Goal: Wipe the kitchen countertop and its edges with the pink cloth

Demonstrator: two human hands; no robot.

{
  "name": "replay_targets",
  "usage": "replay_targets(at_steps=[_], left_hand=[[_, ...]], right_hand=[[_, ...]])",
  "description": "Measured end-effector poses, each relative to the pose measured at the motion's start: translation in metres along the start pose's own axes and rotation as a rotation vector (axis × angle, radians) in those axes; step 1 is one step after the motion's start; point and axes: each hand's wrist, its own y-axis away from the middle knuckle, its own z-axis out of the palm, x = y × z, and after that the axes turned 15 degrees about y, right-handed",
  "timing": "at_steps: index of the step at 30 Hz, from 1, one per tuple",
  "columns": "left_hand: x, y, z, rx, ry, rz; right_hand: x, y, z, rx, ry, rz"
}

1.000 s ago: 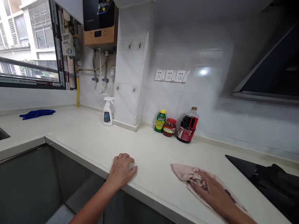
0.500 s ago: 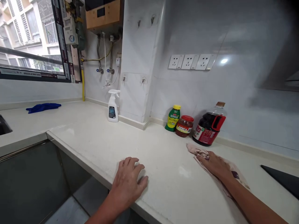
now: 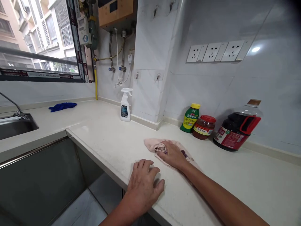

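A pale pink cloth (image 3: 151,144) with dark marks lies partly bunched on the white countertop (image 3: 103,135). My right hand (image 3: 172,153) presses down on it, fingers curled around its folds. Nearer the counter's front edge, my left hand (image 3: 145,182) rests on the surface with its fingers bent and apart, holding nothing. Beyond the cloth, against the wall, stand a green squeeze bottle (image 3: 190,119) with a yellow cap, a red-lidded jar (image 3: 204,127) and a large bottle of dark liquid (image 3: 236,127) with a red handle.
A white spray bottle (image 3: 125,106) stands beside the tiled pillar (image 3: 150,94). Farther left, a blue cloth or glove (image 3: 63,106) lies near the sink (image 3: 30,122) and its faucet (image 3: 20,113). Dark cabinets (image 3: 42,182) sit under the counter.
My right hand has slid the cloth leftward across the counter, from in front of the large bottle to just beyond my left hand. The view has turned slightly left, showing more of the sink.
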Motion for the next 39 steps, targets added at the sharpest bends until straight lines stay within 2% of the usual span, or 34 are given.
replay_targets(at_steps=[2, 5, 9, 14, 17, 21, 25, 28, 33, 39], left_hand=[[0.0, 0.001, 0.0, 0.011, 0.007, -0.007], [0.0, 0.002, 0.0, 0.02, 0.017, -0.004], [-0.001, 0.004, -0.001, 0.012, 0.036, 0.014], [-0.004, 0.008, 0.003, 0.008, 0.076, 0.036], [-0.009, 0.008, 0.01, 0.01, 0.098, 0.048], [-0.012, 0.006, 0.015, 0.003, 0.111, 0.031], [-0.013, 0.004, 0.017, 0.004, 0.127, 0.021], [-0.015, 0.004, 0.018, 0.016, 0.148, 0.017], [-0.015, 0.006, 0.017, 0.04, 0.152, 0.009], [-0.009, 0.007, 0.007, 0.069, 0.155, -0.019]], right_hand=[[-0.019, 0.011, 0.0, 0.017, -0.05, -0.102], [-0.021, 0.027, 0.002, 0.075, -0.134, -0.171], [0.011, 0.025, 0.004, 0.103, -0.091, -0.032], [0.037, -0.012, 0.005, 0.013, 0.094, 0.19], [0.03, -0.04, 0.009, 0.003, 0.126, 0.239], [0.006, -0.077, 0.016, 0.001, 0.124, 0.25], [-0.02, -0.103, 0.02, 0.007, 0.09, 0.213], [-0.037, -0.106, 0.02, 0.01, 0.064, 0.169], [-0.067, -0.088, 0.015, 0.009, -0.003, -0.013], [-0.106, -0.047, 0.007, 0.034, -0.11, -0.278]])
